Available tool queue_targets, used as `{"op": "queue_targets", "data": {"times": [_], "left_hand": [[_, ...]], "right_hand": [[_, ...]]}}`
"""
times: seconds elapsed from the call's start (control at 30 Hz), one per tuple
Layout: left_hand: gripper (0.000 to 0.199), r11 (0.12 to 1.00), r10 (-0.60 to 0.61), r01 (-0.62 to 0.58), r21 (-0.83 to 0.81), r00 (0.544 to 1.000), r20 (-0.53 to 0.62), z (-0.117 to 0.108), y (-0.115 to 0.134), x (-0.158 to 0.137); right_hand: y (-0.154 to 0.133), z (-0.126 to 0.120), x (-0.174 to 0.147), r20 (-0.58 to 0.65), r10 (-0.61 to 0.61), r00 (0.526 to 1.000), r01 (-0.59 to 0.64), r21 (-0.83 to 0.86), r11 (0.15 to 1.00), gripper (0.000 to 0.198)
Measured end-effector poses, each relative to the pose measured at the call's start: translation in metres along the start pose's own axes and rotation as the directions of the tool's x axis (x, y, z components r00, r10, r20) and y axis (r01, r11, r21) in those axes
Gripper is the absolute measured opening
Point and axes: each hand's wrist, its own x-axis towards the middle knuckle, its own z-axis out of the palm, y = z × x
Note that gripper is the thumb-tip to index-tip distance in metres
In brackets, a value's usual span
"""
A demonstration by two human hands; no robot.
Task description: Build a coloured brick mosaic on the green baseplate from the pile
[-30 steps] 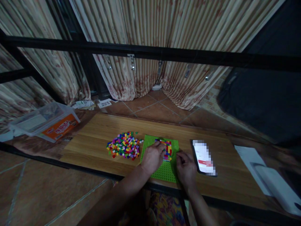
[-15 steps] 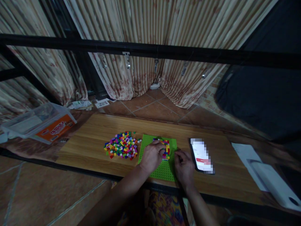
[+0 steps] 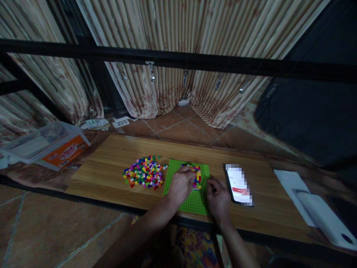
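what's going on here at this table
A person's left hand is over a patch of coloured bricks on a green board, hiding part of it. The right hand is curled by the board's right edge. Whether either hand holds anything can't be made out. A pile of loose bricks lies on the table left of the board, and a lit phone lies to the right.

Dim it was, and there hung the curtains (image 3: pixel 170 29), striped and blotched reddish, behind a dark horizontal bar (image 3: pixel 167 56)! Below spread brown floor tiles (image 3: pixel 174 124); nearer, a wood-grained tabletop (image 3: pixel 103 167) ran across; rightward, a large dark mass (image 3: pixel 312 119) loomed.
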Motion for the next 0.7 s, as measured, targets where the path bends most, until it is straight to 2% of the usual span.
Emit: {"op": "queue_targets", "data": {"times": [0.5,0.7], "left_hand": [[0.023,0.991,0.065,-0.072,0.11,0.996,0.062,0.0021,0.0008,-0.0012],[0.018,0.987,0.036,-0.044,0.157,0.998,0.05,0.0051,0.001,-0.0009]], "right_hand": [[0.0017,0.0004,-0.0007,0.001,-0.006,1.0,0.006,0.008,1.0,0.025],[0.0014,0.0003,-0.0007,-0.009,-0.008,1.0,0.008,-0.008,1.0,0.026]]}}
